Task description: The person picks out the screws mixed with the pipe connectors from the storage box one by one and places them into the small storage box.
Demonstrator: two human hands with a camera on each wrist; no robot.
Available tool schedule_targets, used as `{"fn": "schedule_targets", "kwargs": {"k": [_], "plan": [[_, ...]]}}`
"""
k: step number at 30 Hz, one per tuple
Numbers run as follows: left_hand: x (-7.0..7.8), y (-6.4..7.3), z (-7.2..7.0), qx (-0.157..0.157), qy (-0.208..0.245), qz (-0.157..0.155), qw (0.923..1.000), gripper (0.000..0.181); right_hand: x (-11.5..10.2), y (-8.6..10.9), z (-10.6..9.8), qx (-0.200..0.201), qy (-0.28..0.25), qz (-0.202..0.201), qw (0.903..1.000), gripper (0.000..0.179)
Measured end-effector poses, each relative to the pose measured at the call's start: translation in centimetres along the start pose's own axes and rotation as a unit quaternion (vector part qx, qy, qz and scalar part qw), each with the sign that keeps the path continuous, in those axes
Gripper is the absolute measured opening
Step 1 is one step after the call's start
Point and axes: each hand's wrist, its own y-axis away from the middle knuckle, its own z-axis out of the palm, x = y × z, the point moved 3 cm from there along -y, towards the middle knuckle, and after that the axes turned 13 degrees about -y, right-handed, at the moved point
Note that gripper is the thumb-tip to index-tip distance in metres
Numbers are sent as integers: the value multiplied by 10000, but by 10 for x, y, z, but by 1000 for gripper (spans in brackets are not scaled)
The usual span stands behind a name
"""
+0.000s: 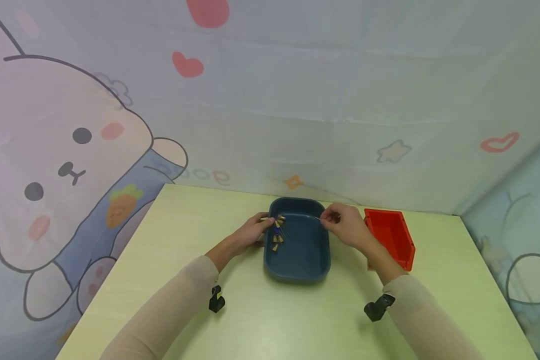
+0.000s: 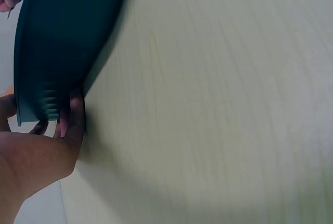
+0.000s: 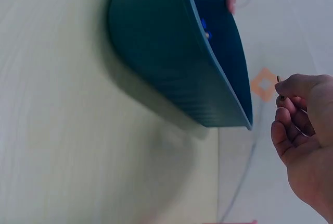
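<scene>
A dark blue plastic bin [image 1: 303, 260] stands on the table, with a loose heap of small brass-coloured pieces [image 1: 279, 239] and a few blue bits along its left side. My left hand [image 1: 251, 232] grips the bin's left wall, thumb over the rim and fingers on the outside, as the left wrist view [image 2: 44, 153] also shows. Above the bin's right rim, my right hand [image 1: 344, 225] pinches a small thin brass-coloured piece [image 3: 279, 79] between thumb and forefinger. Most of that piece is hidden by the fingertips, and I cannot tell its exact kind.
An open red bin [image 1: 389, 235] stands right of the blue one, close beside my right forearm. The pale wooden table [image 1: 279, 320] ends at the back against a printed cloth [image 1: 270, 125]. Small black cameras [image 1: 217, 300] are worn on both wrists.
</scene>
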Motion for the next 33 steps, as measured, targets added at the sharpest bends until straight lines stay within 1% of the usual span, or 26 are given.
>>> {"fn": "schedule_targets", "kwargs": {"k": [7, 14, 16, 23, 28, 33], "plan": [[0, 1, 0, 0, -2, 2, 10000, 58, 4, 7, -20, 93, 140, 61, 9998, 3], [-2, 3, 0, 37, 81, -115, 9999, 59, 8, 19, -31, 161, 26, 171, 9997, 3], [-1, 2, 1, 19, 64, -64, 10000, 59, 9, 21, -34, 206, -13, 222, 9995, 4], [0, 0, -1, 27, 92, -32, 9999, 58, 12, 22, -46, 257, -73, 275, 9993, 4], [1, 1, 0, 5, 40, -31, 10000, 59, 16, 23, -55, 313, -20, 356, 9989, 4], [3, 1, 1, 0, 90, -13, 10000, 58, 22, 28, -65, 388, 50, 365, 9986, 4]]}}
